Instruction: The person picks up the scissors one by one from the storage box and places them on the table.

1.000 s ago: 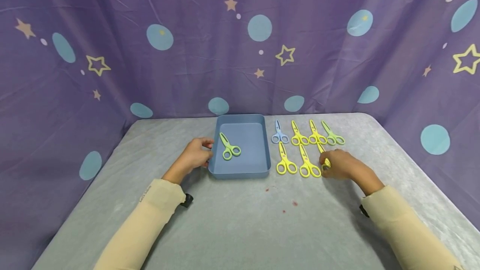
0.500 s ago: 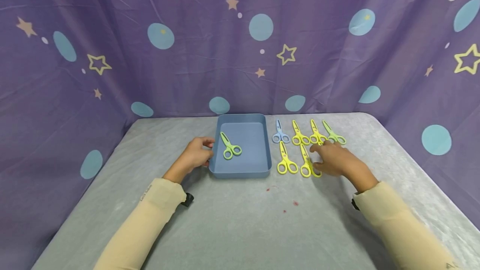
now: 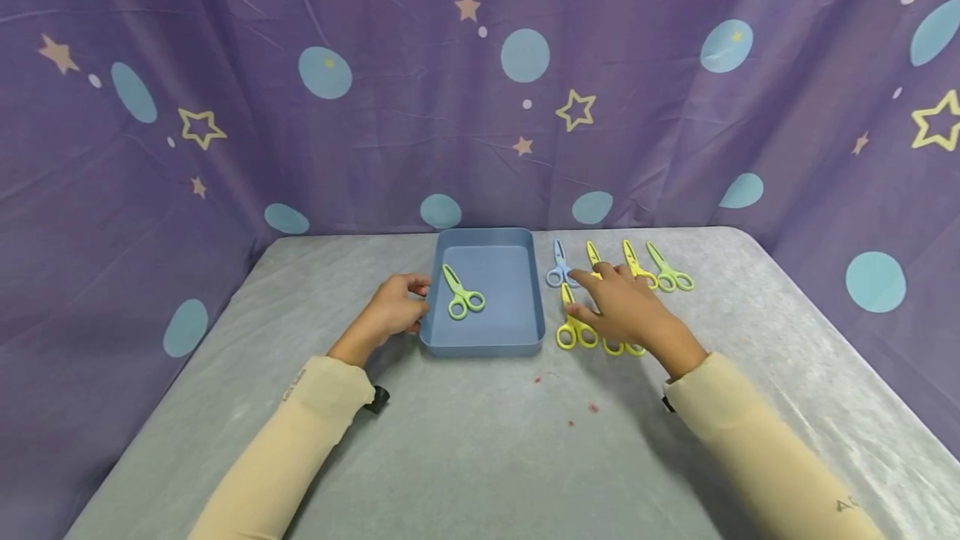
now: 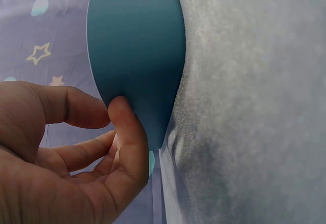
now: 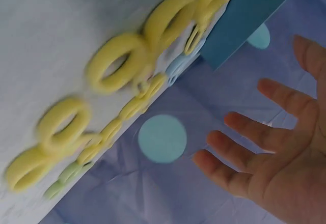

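My left hand [image 3: 393, 302] is at the left side of a blue tray [image 3: 480, 350], its thumb [image 4: 127, 117] touching the outer wall and its index finger by the rim. A pair of green scissors [image 3: 461, 300] lies in the tray. Palm down over the scissors to the right is my right hand [image 3: 622, 302], fingers spread, holding nothing. Yellow scissors [image 3: 567, 338] lie partly under its fingertips in the head view. It covers parts of other yellow scissors. Yellow handles [image 5: 114, 63] show along the table in the right wrist view, apart from the hand.
Along the back row lie blue scissors [image 3: 558, 273], more yellow scissors [image 3: 632, 255] and green scissors [image 3: 670, 280]. The grey table [image 3: 480, 457] bears small red marks [image 3: 593, 408]. A purple patterned curtain [image 3: 390, 157] hangs behind it.
My right hand has moved left, from the rightmost front yellow scissors to over the middle and left front ones, its fingers spreading. The left hand and tray have stayed put.
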`<state>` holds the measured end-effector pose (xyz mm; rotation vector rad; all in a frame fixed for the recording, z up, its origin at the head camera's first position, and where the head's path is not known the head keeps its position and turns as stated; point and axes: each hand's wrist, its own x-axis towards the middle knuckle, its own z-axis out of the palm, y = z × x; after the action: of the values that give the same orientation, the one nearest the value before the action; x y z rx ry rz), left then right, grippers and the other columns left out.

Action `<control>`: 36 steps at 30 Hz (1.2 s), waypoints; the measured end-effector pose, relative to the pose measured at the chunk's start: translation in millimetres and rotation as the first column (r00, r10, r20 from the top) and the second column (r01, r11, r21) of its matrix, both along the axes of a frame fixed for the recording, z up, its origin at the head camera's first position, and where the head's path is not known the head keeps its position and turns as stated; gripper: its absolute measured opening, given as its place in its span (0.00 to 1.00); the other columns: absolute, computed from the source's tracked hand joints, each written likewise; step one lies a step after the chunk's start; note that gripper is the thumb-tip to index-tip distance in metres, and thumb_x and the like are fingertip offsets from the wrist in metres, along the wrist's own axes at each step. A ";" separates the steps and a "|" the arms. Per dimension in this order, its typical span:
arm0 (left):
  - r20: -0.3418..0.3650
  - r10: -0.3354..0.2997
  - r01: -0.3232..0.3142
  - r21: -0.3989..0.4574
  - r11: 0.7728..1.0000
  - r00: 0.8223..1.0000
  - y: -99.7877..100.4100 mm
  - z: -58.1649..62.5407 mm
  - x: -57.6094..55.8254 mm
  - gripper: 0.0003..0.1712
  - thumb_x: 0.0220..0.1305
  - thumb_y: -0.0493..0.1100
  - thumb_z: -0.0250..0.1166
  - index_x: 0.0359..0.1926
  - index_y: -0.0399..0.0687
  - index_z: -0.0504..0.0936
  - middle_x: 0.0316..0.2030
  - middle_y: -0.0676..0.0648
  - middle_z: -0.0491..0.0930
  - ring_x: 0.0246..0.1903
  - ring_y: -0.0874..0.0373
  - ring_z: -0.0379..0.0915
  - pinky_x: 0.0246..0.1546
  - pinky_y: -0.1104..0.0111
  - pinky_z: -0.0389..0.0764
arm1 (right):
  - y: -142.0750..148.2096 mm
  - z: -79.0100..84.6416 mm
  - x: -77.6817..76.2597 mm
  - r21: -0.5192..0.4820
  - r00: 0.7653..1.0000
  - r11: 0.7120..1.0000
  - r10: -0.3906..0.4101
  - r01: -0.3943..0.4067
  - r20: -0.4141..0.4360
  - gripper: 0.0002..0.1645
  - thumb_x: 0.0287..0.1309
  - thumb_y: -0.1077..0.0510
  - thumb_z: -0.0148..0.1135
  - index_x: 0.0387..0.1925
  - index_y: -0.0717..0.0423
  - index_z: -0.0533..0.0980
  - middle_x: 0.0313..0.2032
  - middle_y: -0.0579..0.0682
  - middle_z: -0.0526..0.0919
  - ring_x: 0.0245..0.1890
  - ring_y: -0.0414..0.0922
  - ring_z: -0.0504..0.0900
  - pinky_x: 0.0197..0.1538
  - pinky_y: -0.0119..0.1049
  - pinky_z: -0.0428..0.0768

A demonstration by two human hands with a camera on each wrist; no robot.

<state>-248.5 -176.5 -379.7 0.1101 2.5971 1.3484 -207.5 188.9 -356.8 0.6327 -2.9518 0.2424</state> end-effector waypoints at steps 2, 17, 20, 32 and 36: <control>0.000 0.002 -0.002 0.003 1.000 1.000 0.2 0.1 0.0 0.34 0.67 0.30 0.55 0.74 0.39 0.66 0.64 0.37 0.69 0.34 0.50 0.80 0.34 0.60 0.85 | -10.9 0.0 -2.7 -0.009 1.000 1.000 0.007 -0.007 -0.019 0.38 0.70 0.36 0.58 0.74 0.48 0.69 0.66 0.68 0.71 0.63 0.71 0.70 0.57 0.69 0.71; -0.004 0.008 -0.008 0.007 1.000 1.000 1.4 1.2 1.1 0.34 0.65 0.30 0.56 0.73 0.37 0.67 0.63 0.36 0.70 0.34 0.50 0.80 0.32 0.60 0.85 | -79.7 0.3 -15.6 0.033 0.992 0.994 0.105 -0.103 -0.063 0.39 0.71 0.33 0.54 0.75 0.45 0.67 0.70 0.66 0.68 0.67 0.68 0.66 0.61 0.68 0.69; -0.006 0.011 -0.011 0.004 1.000 1.000 1.2 1.4 1.3 0.34 0.65 0.30 0.56 0.73 0.37 0.67 0.63 0.36 0.70 0.32 0.51 0.80 0.32 0.60 0.85 | -91.6 2.9 -17.7 0.043 0.990 0.991 0.132 -0.129 -0.054 0.39 0.71 0.34 0.56 0.76 0.45 0.66 0.70 0.66 0.67 0.67 0.69 0.65 0.62 0.68 0.69; -0.003 0.019 -0.019 0.005 1.000 1.000 1.6 1.8 1.1 0.34 0.66 0.31 0.56 0.74 0.38 0.68 0.63 0.37 0.71 0.37 0.50 0.81 0.33 0.60 0.86 | -133.9 -7.3 -37.2 0.037 0.986 0.986 0.161 -0.163 0.044 0.39 0.69 0.39 0.61 0.76 0.44 0.66 0.70 0.64 0.68 0.66 0.67 0.67 0.61 0.66 0.71; -0.017 0.021 -0.020 0.010 1.000 1.000 2.6 1.3 1.3 0.34 0.65 0.30 0.56 0.73 0.38 0.69 0.62 0.36 0.72 0.36 0.50 0.81 0.31 0.61 0.86 | -145.0 -10.4 -43.1 0.022 0.982 0.986 0.164 -0.167 0.095 0.39 0.69 0.40 0.62 0.76 0.46 0.66 0.69 0.64 0.68 0.64 0.66 0.69 0.60 0.66 0.72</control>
<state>-247.2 -174.0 -378.5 0.0969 2.6124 1.3734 -250.5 43.8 -367.2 0.8968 -2.9982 0.2492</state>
